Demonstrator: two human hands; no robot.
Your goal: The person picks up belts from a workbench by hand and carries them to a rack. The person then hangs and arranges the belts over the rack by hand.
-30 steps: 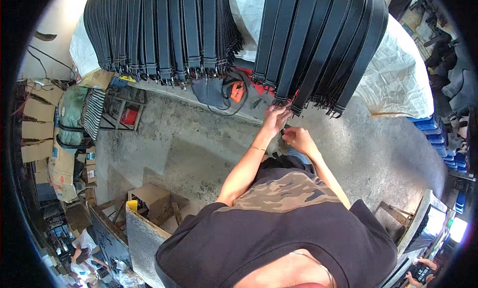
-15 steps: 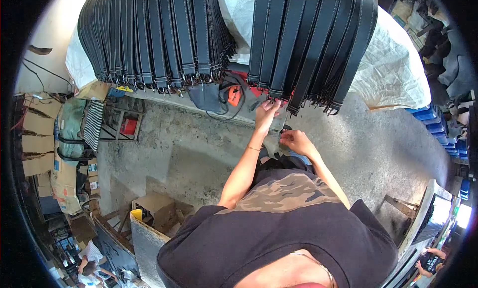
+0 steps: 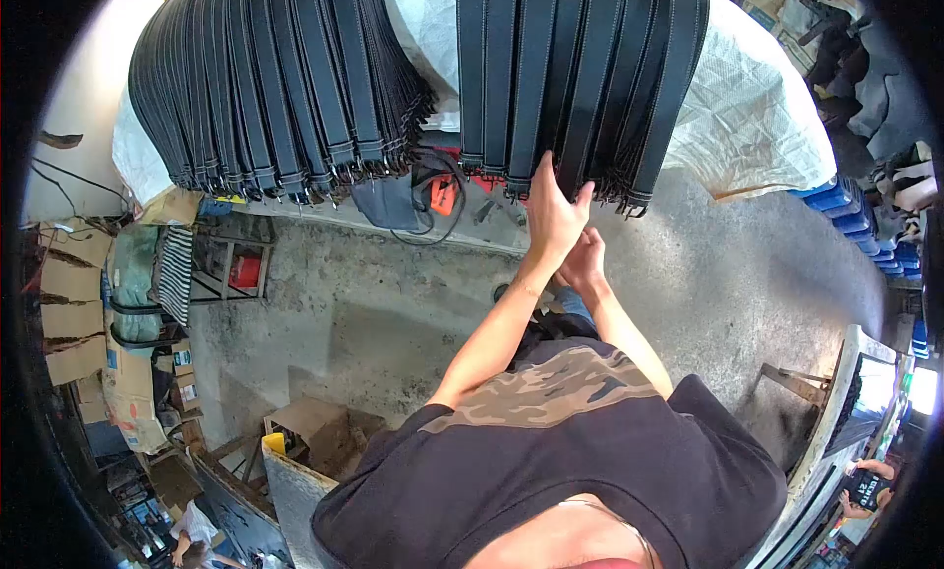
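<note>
Black stitched belts (image 3: 531, 77) hang side by side in front of me, their buckle ends lowest. My left hand (image 3: 557, 213) is at the lower ends of this right-hand bunch, its thumb and fingers apart, the fingertips against the belts. Just below and to its right is my right hand (image 3: 584, 259), partly behind the left wrist. Its fingers are curled, and what they hold, if anything, is hidden. A second, wider bunch of black belts (image 3: 265, 87) hangs to the left.
White woven sheeting (image 3: 752, 107) lies under the belts. A dark cloth, a cable and an orange object (image 3: 442, 196) lie on a low ledge behind. Cardboard boxes (image 3: 310, 431) stand lower left. Blue stacked items (image 3: 851, 215) are at the right. Other people (image 3: 867, 485) show at the bottom corners.
My left hand has moved up onto the belts and its fingers have spread. My right hand has come up close beside the left wrist. The view has shifted, so the belts appear further left.
</note>
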